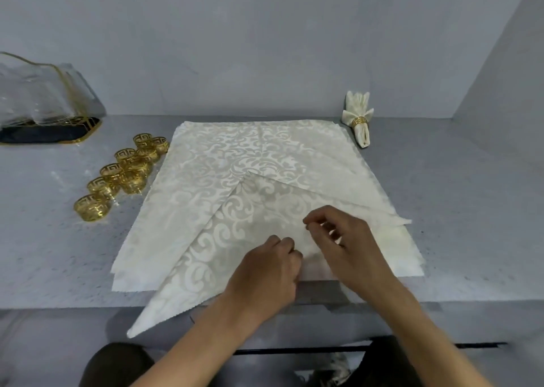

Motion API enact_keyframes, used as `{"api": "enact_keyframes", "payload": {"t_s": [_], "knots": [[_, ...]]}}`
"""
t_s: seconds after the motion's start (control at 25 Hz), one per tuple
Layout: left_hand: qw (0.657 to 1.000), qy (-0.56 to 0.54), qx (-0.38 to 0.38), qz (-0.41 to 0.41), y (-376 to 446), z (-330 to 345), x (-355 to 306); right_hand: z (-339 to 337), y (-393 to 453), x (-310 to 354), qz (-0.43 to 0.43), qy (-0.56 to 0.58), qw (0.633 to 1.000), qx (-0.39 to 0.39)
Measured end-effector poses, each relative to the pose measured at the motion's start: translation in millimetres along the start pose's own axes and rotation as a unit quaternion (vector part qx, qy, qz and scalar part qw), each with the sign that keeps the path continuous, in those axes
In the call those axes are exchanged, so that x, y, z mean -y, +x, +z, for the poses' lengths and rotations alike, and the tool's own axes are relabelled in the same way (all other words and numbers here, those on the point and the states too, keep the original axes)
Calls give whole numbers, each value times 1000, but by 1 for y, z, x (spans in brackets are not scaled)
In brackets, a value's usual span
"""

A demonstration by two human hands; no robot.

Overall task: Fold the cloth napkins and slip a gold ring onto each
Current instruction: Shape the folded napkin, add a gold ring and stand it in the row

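Grey tabletop (441, 210) carries a flat napkin stack (235, 151), its top napkin (250, 210) folded to a triangle and pinched by left hand (270, 269) and right hand (347, 239) fingers, about nine gold rings (123, 175) left, one ringed napkin (357, 116) far right, no readable writing.

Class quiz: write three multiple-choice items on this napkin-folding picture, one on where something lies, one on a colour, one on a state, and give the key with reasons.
1. Where is the cluster of loose rings?
A. left of the napkin stack
B. right of it
C. on top of it

2. What colour are those rings?
A. silver
B. gold
C. black

3. The top napkin is:
A. rolled
B. folded into a triangle
C. ringed

Key: 1 A, they sit off the stack's left edge. 2 B, the metal shines yellow. 3 B, its point shows; only the finished napkin at the back wears a ring.
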State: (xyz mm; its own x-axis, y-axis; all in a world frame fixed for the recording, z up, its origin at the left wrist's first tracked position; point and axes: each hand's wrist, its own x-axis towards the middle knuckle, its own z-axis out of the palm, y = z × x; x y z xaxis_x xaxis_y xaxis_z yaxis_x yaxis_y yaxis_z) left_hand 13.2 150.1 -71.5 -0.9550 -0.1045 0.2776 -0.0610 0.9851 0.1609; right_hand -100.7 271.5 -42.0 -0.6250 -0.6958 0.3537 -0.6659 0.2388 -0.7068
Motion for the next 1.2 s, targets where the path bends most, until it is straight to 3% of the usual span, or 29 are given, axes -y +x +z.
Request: {"api": "enact_keyframes", "payload": {"t_s": [0.08,0.2,0.32,0.4,0.52,0.64,0.84,0.96,1.04,1.2], "knots": [[997,-73,11,-29,-5,-11,3,25,-8,4,-2,48,997,65],[978,-196,-59,-38,-16,-45,18,40,-4,-4,3,31,997,67],[964,-220,-91,-116,-22,-64,74,49,-7,-6,-30,-89,994,50],[979,-169,-35,-112,-26,-67,118,57,-10,-8,-50,-160,985,50],[981,-174,62,-65,-33,-60,158,60,-13,-9,-54,-175,983,27],[978,-183,93,-31,-36,-55,168,59,-19,-6,-133,-222,966,22],[926,-302,215,-70,-33,-69,176,56,-18,-3,-126,-200,970,55],[906,-310,277,-80,-32,-82,174,55,-16,-4,-98,-176,977,73],[898,-343,258,-95,-29,-83,168,53,-13,-3,-71,-149,983,85],[879,-408,96,-227,-17,-73,145,47,-7,13,5,-82,992,101]]}}
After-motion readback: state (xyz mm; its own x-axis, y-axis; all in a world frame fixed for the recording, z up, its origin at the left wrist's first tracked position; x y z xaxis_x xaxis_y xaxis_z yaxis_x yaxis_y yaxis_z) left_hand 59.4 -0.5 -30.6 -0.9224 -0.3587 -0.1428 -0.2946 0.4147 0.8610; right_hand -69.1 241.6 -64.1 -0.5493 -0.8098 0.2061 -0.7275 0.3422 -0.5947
